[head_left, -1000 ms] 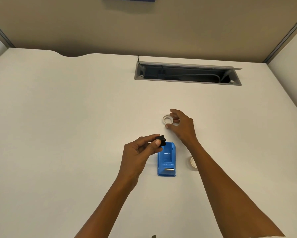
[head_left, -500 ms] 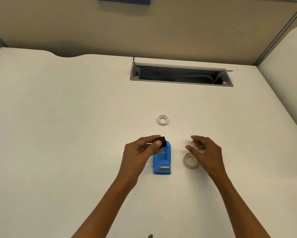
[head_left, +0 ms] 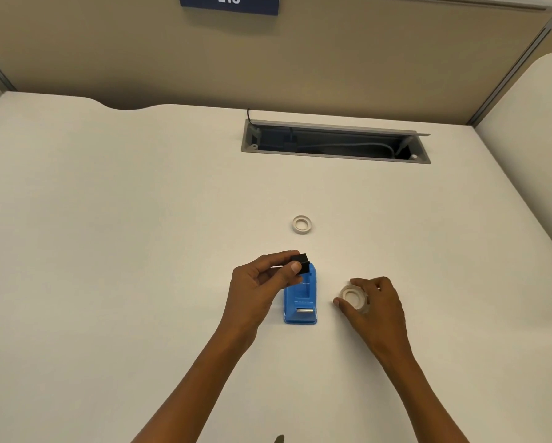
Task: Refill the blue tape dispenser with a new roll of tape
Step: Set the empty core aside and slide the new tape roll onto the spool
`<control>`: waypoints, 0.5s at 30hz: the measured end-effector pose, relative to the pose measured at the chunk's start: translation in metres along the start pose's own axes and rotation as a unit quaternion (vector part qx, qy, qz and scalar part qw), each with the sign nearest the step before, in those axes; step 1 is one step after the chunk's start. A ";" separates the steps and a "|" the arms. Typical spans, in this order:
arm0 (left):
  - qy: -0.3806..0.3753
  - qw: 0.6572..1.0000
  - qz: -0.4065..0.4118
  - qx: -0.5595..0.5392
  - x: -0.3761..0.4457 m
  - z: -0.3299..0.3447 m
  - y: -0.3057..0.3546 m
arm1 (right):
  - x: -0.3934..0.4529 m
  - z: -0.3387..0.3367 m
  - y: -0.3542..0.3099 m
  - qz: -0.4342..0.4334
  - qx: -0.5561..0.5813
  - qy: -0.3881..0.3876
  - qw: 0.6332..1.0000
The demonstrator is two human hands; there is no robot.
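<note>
The blue tape dispenser (head_left: 301,298) stands on the white desk (head_left: 140,251), its cradle bare and its metal cutter toward me. My left hand (head_left: 261,282) pinches a small black spindle core (head_left: 301,263) just above the dispenser's far end. To the dispenser's right, my right hand (head_left: 375,306) wraps its fingers around a whitish tape roll (head_left: 353,297), tilted slightly off the desk. A thin, used-up tape ring (head_left: 301,224) lies flat farther back on the desk, apart from both hands.
A grey cable hatch (head_left: 335,141) stands open at the back of the desk, with cords inside. A beige partition wall with a blue number plate (head_left: 229,3) rises behind. A white side panel (head_left: 530,129) borders the desk on the right.
My right hand left the thin ring at the back, came toward me to the right of the dispenser and closed on the full roll. My left hand kept holding the black core.
</note>
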State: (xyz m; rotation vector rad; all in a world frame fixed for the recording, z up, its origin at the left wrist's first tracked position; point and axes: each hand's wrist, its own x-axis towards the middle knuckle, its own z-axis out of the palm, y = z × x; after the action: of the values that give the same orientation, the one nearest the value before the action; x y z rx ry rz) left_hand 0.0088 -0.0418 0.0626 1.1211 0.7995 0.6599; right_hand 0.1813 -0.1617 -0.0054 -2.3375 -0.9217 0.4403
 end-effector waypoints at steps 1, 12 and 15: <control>0.000 1.000 0.000 0.001 0.000 0.000 0.000 | -0.001 0.000 0.000 -0.001 -0.002 -0.002 1.000; 0.000 1.000 0.003 0.000 -0.001 0.000 0.001 | 0.002 -0.014 -0.005 0.002 0.072 -0.002 0.997; -0.001 1.000 0.005 0.002 -0.001 0.000 0.001 | 0.003 -0.020 -0.010 -0.009 0.109 0.010 0.994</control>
State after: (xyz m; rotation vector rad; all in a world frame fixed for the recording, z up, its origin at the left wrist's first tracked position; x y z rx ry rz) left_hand 0.0082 -0.0427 0.0639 1.1292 0.7943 0.6654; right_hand 0.1881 -0.1616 0.0155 -2.1309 -0.8394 0.4835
